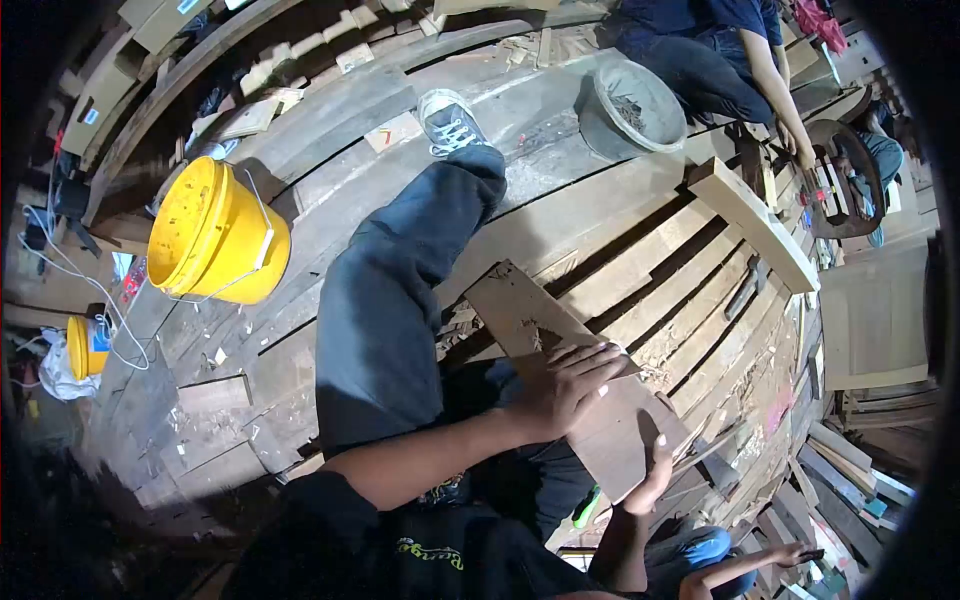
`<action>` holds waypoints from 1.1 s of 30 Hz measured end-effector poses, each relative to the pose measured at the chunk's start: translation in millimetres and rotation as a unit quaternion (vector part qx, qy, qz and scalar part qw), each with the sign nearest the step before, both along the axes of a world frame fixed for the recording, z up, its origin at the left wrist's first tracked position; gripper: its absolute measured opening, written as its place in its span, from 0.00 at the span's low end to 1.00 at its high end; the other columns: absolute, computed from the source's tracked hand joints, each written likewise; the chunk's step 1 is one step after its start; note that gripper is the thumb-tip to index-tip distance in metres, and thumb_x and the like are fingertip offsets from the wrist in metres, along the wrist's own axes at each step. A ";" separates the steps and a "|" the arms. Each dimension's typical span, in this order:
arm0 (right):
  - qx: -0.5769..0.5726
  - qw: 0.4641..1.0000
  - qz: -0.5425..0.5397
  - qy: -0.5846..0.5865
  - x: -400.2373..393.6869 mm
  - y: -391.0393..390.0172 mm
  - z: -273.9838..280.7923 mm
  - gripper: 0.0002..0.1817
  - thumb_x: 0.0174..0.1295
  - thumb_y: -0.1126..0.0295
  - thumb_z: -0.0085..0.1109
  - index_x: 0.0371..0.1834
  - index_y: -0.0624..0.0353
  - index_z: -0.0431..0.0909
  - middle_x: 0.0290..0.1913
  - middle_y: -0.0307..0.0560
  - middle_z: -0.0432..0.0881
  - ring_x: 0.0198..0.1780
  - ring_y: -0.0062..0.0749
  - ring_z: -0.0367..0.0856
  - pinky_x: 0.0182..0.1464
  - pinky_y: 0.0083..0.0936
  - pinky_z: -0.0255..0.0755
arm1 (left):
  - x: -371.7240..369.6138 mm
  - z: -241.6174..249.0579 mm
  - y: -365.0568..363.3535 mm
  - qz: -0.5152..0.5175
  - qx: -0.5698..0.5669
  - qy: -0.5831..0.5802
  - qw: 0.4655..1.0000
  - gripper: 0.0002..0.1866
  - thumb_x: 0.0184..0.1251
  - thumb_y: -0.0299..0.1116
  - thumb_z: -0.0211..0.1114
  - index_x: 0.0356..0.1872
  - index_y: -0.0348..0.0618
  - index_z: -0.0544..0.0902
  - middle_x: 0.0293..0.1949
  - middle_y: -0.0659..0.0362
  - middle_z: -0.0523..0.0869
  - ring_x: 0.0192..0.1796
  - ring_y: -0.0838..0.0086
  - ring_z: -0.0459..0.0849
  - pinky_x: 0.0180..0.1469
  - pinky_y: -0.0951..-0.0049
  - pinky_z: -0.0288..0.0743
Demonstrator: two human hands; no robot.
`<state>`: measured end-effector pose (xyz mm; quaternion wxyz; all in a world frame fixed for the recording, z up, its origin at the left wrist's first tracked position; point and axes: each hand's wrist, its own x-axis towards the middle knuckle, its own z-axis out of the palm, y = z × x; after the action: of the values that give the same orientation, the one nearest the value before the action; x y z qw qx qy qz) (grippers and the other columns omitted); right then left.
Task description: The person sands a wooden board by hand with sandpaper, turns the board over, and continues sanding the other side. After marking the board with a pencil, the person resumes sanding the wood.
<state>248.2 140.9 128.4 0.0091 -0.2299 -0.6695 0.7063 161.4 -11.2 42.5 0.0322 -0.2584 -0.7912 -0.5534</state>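
A brown wooden board (515, 305) lies slanted in front of my body, its far end over the slatted wood. My left hand (575, 390) is laid across its middle, fingers together and bent over the surface. Beside that hand the near part (615, 440) of the wood shows a step, like a second flat piece overlapping. My right hand (650, 475) grips the near right edge, thumb on top and the other fingers hidden underneath. Curly wood shavings (530, 335) rest on the board just beyond my left hand.
A yellow bucket (225, 230) stands left of my outstretched leg (400, 270). A grey bucket (632, 108) stands ahead, near a seated person (710, 60). A pale timber beam (755, 225) crosses the slats at right, with a hammer-like tool (745, 290) nearby. Another person's arm (750, 565) reaches in below.
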 end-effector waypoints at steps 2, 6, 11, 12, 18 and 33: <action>-0.009 1.000 0.001 -0.007 1.0 -0.1 0.5 0.36 0.69 0.49 0.49 0.72 0.65 0.60 0.66 0.55 0.71 0.67 0.41 0.69 0.70 0.35 0.59 | -0.4 -2.9 0.3 -0.002 0.003 0.004 1.000 0.22 0.73 0.36 0.51 0.64 0.38 0.74 0.66 0.49 0.75 0.70 0.58 0.70 0.72 0.56 0.57; -0.053 0.998 0.011 -0.018 14.0 27.0 -22.2 0.34 0.71 0.51 0.46 0.71 0.65 0.62 0.67 0.54 0.71 0.67 0.40 0.70 0.69 0.36 0.61 | -0.3 -1.4 -0.1 -0.002 -0.006 0.010 1.000 0.22 0.73 0.35 0.51 0.64 0.39 0.74 0.66 0.48 0.75 0.70 0.57 0.70 0.72 0.56 0.57; 0.017 1.000 -0.012 0.015 -1.2 -1.3 -1.4 0.37 0.68 0.48 0.51 0.70 0.68 0.60 0.65 0.57 0.70 0.66 0.43 0.69 0.70 0.37 0.60 | -1.6 3.0 -2.5 -0.010 -0.015 0.014 1.000 0.23 0.74 0.34 0.48 0.66 0.37 0.72 0.66 0.47 0.74 0.70 0.55 0.70 0.73 0.53 0.58; 0.012 1.000 -0.010 0.018 -1.2 -0.8 -2.5 0.38 0.67 0.49 0.52 0.71 0.66 0.59 0.65 0.56 0.70 0.66 0.42 0.69 0.70 0.37 0.60 | -2.1 2.1 -2.8 -0.011 -0.015 0.014 1.000 0.23 0.74 0.34 0.48 0.66 0.37 0.72 0.66 0.47 0.74 0.70 0.55 0.70 0.73 0.53 0.58; -0.011 1.000 -0.016 0.014 -3.5 -4.7 1.1 0.38 0.66 0.49 0.53 0.71 0.66 0.59 0.65 0.56 0.70 0.67 0.42 0.69 0.70 0.37 0.61 | -1.5 2.3 -2.0 0.000 -0.007 0.018 1.000 0.22 0.72 0.35 0.52 0.63 0.38 0.74 0.64 0.49 0.76 0.70 0.58 0.70 0.73 0.56 0.57; -0.032 0.999 -0.011 0.023 -2.6 -5.9 0.3 0.36 0.68 0.50 0.50 0.72 0.63 0.59 0.66 0.54 0.70 0.67 0.41 0.69 0.70 0.36 0.60 | -1.1 0.7 -2.4 0.000 -0.021 0.024 1.000 0.23 0.73 0.35 0.50 0.65 0.37 0.73 0.66 0.47 0.74 0.70 0.56 0.70 0.72 0.55 0.59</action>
<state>245.5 135.0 128.7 0.0251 -0.2208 -0.6439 0.7321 160.3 -13.6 43.3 0.0454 -0.2724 -0.8013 -0.5306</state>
